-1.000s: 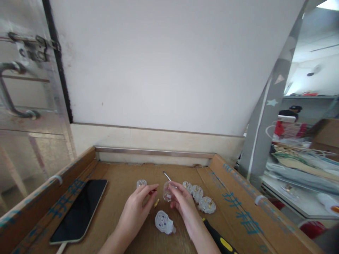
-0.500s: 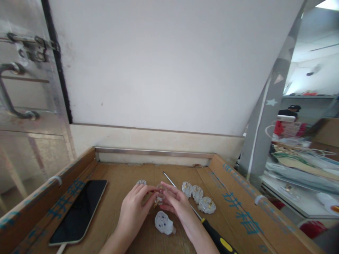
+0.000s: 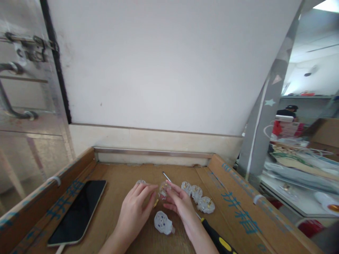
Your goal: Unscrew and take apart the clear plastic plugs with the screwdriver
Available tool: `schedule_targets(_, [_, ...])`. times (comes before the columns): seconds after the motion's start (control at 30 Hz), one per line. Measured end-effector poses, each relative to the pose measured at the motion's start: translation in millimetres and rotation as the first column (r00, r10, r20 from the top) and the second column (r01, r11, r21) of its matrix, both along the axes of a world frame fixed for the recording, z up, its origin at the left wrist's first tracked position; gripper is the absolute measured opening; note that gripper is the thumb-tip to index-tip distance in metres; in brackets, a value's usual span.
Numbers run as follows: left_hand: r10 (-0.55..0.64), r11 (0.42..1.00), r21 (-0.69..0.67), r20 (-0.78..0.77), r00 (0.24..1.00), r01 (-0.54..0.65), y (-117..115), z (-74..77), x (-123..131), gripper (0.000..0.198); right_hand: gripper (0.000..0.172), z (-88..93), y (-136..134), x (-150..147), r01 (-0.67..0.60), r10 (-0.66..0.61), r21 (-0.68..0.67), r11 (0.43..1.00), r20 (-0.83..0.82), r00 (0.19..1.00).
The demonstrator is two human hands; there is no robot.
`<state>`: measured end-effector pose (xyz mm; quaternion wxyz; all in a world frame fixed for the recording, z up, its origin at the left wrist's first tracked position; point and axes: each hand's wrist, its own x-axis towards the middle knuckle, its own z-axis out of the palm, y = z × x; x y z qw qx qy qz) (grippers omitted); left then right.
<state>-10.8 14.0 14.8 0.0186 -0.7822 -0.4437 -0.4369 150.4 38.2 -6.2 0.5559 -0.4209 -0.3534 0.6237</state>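
Note:
My right hand (image 3: 179,204) pinches a small clear plastic plug part (image 3: 163,189) with brass pins between thumb and fingers, just above the cardboard. My left hand (image 3: 137,205) is beside it, fingers curled, its fingertips close to the same part; what they hold, if anything, is hidden. A small brass piece (image 3: 156,203) lies between the hands. A white plug cover (image 3: 163,223) with holes rests below them. A screwdriver (image 3: 215,238) with a black and yellow handle lies under my right wrist, its metal shaft tip (image 3: 165,175) pointing up left.
Three clear plug parts (image 3: 197,197) sit in a row right of my hands, another (image 3: 140,182) behind my left fingers. A black phone (image 3: 79,211) lies on the left flap of the cardboard tray (image 3: 238,208). A person sits far right at a cluttered bench.
The right hand first held the part raised, then both hands closed together over it. Now the hands have parted slightly and the part is lifted again at my right fingertips.

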Motion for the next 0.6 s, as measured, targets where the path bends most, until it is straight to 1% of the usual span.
schedule_targets(0.13, [-0.051, 0.995, -0.087, -0.080, 0.996, 0.044, -0.9, -2.7, 0.8, 0.024, 0.059, -2.8, 1.0, 0.5, 0.058, -0.058, 0.009, 0.998, 0.000, 0.998])
schedule_targets(0.2, [-0.063, 0.991, -0.122, -0.135, 0.989, 0.046, -1.1, -4.0, 0.1, 0.027, 0.059, -4.0, 1.6, 1.5, 0.084, -0.084, 0.015, 0.996, -0.004, 0.996])
schedule_targets(0.4, [0.003, 0.983, -0.180, -0.233, 0.972, -0.046, 1.2, -5.6, -4.0, 0.014, 0.056, -4.6, 2.1, 2.5, 0.121, -0.121, 0.011, 0.993, -0.019, 0.992])
schedule_targets(0.5, [0.020, 0.983, -0.170, -0.264, 0.964, -0.067, 1.5, -6.3, -3.7, 0.008, 0.054, -2.6, 1.0, 0.8, 0.112, -0.112, 0.003, 0.994, -0.031, 0.993])
schedule_targets(0.6, [0.022, 0.983, -0.171, -0.265, 0.964, -0.069, 1.2, -7.3, -2.3, 0.007, 0.052, 0.3, -0.3, 0.1, 0.090, -0.090, -0.010, 0.996, -0.041, 0.995])
